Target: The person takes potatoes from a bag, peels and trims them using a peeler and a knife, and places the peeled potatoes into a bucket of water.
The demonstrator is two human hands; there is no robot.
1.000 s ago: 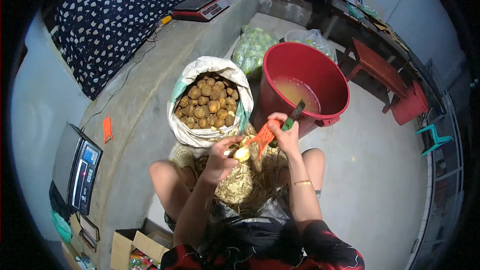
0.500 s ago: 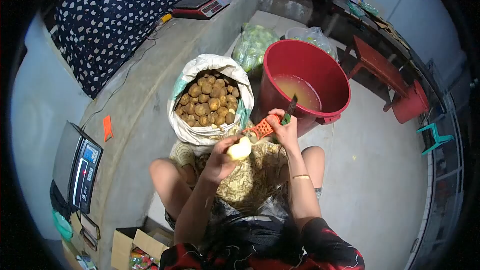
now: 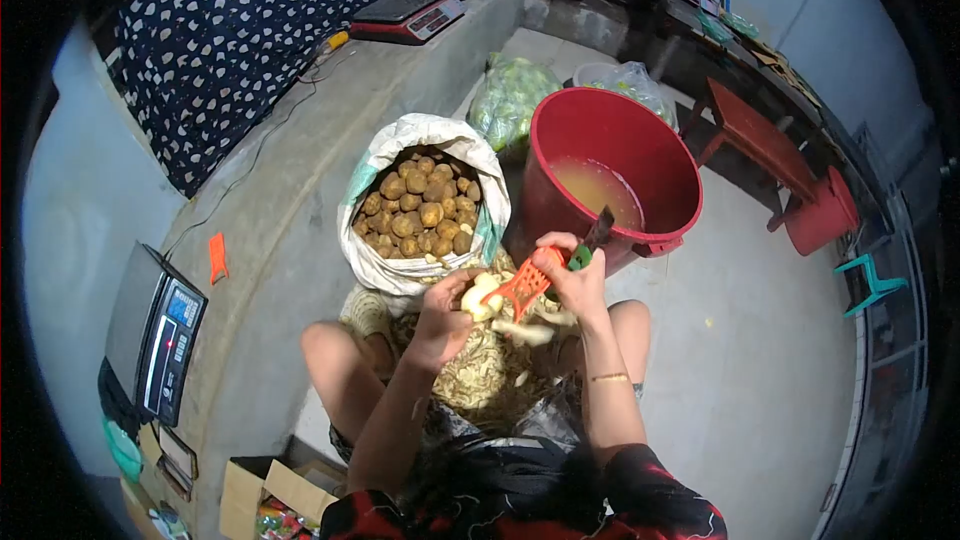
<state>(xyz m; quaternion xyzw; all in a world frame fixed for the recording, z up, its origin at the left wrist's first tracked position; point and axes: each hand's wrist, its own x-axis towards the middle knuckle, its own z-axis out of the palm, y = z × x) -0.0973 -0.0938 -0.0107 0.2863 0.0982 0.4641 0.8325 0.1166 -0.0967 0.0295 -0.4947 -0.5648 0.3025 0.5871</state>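
My left hand (image 3: 444, 318) is closed around a peeled, pale yellow potato (image 3: 480, 298). In my right hand (image 3: 578, 280) is an orange peeler (image 3: 526, 285), its head against the potato. A knife with a green handle (image 3: 580, 258) and dark blade is tucked in the same hand, pointing up and away. Pale strips of peel hang blurred just below the peeler. Beneath both hands lies a heap of potato peelings (image 3: 480, 380) between my legs. Beyond my left hand, a white sack (image 3: 365, 265) stands with its mouth wide, full of unpeeled brown potatoes (image 3: 420, 202).
A tall red bucket (image 3: 545, 155) with cloudy water stands ahead to the right. Behind it are plastic bags of green produce (image 3: 512, 90). On the concrete ledge at left sit a scale (image 3: 165, 340) and an orange item (image 3: 218, 258). A cardboard box (image 3: 245, 500) is at lower left.
My right hand has moved down and nearer, bringing the peeler onto the potato. Peel strips now fall below it. The potato has turned in my left hand.
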